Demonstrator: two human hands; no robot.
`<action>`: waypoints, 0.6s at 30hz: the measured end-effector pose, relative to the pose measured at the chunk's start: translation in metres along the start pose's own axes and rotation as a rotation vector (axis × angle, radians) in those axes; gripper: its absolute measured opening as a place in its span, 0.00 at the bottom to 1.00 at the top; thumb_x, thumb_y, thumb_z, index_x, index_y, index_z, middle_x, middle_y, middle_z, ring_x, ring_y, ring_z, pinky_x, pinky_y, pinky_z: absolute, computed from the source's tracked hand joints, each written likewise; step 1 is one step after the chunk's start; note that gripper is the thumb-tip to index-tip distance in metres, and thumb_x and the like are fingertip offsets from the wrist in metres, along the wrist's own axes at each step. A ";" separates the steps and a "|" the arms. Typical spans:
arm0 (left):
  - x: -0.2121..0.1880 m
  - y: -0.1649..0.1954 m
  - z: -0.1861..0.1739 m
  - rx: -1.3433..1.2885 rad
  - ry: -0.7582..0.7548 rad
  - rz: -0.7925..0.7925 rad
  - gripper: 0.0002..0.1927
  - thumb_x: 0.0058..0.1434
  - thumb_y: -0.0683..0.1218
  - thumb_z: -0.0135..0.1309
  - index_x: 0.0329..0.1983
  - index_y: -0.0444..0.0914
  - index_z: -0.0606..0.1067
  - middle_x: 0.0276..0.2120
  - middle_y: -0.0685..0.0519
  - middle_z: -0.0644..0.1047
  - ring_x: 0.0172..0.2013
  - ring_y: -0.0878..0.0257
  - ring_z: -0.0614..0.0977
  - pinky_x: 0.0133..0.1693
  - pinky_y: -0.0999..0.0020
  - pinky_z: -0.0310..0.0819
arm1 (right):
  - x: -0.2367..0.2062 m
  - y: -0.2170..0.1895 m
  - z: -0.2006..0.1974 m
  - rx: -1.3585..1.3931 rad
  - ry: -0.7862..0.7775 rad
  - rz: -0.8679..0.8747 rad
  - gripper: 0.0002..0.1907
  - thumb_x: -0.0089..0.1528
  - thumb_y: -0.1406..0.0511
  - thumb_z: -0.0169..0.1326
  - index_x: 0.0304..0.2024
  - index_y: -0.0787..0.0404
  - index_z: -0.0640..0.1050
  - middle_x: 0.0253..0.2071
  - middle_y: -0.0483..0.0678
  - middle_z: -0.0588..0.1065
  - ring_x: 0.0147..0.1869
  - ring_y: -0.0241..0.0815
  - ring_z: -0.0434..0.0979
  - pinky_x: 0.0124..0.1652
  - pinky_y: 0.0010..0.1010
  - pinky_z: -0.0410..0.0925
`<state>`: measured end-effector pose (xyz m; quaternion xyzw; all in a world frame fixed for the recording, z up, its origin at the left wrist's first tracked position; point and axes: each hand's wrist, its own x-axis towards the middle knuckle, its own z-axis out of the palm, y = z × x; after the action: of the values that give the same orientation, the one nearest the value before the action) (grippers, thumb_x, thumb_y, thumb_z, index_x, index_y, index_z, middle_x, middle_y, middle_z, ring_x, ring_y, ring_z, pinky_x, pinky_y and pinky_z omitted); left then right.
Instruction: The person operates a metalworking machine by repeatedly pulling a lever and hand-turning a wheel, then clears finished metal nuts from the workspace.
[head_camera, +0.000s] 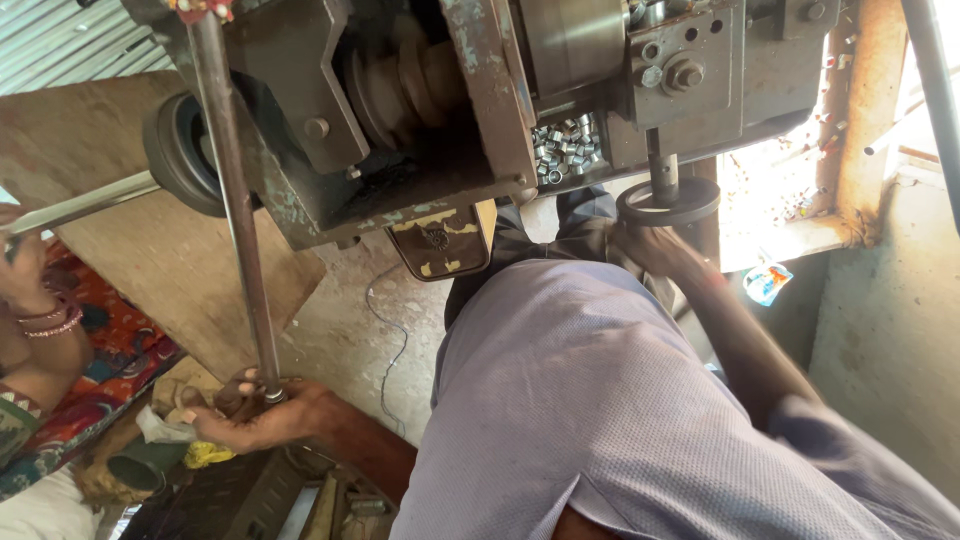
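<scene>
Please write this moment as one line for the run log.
left hand: grips lever rod end | right hand: on handwheel | machine: above

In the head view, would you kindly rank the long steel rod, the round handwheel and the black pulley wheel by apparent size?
1. Long steel rod, held by the left hand.
2. and 3. Black pulley wheel and round handwheel, touched by the right hand, look alike; unranked.

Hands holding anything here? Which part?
Left hand grips the long metal rod at its lower end. Right hand is on the rim of the round handwheel under the machine.

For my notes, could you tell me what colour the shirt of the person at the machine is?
The shirt is pale lilac-grey with a fine dotted weave, seen in the head view.
</scene>
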<state>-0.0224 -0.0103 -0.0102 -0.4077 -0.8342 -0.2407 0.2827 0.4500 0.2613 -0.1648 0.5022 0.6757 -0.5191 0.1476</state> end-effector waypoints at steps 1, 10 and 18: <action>-0.001 0.006 -0.001 0.031 0.015 0.026 0.24 0.80 0.42 0.47 0.74 0.39 0.55 0.63 0.43 0.69 0.39 0.65 0.76 0.34 0.75 0.72 | 0.011 0.004 -0.001 -0.019 0.064 0.055 0.19 0.67 0.59 0.47 0.55 0.59 0.80 0.58 0.52 0.76 0.57 0.47 0.77 0.52 0.40 0.71; 0.000 -0.017 0.005 -0.369 0.210 -0.406 0.16 0.80 0.49 0.41 0.63 0.36 0.65 0.50 0.47 0.68 0.32 0.67 0.73 0.26 0.78 0.68 | 0.017 0.036 0.021 -0.176 0.203 -0.032 0.20 0.68 0.57 0.52 0.60 0.57 0.77 0.58 0.51 0.76 0.60 0.48 0.76 0.56 0.38 0.71; -0.009 -0.025 0.012 -0.270 0.106 -0.215 0.17 0.81 0.49 0.38 0.66 0.40 0.70 0.51 0.53 0.68 0.31 0.67 0.71 0.27 0.78 0.65 | -0.007 0.017 -0.009 0.729 0.298 0.299 0.18 0.66 0.60 0.51 0.55 0.63 0.78 0.43 0.51 0.81 0.43 0.38 0.82 0.43 0.31 0.75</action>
<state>-0.0419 -0.0214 -0.0293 -0.3372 -0.8170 -0.4007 0.2415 0.4699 0.2644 -0.1657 0.6838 0.3813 -0.6187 -0.0653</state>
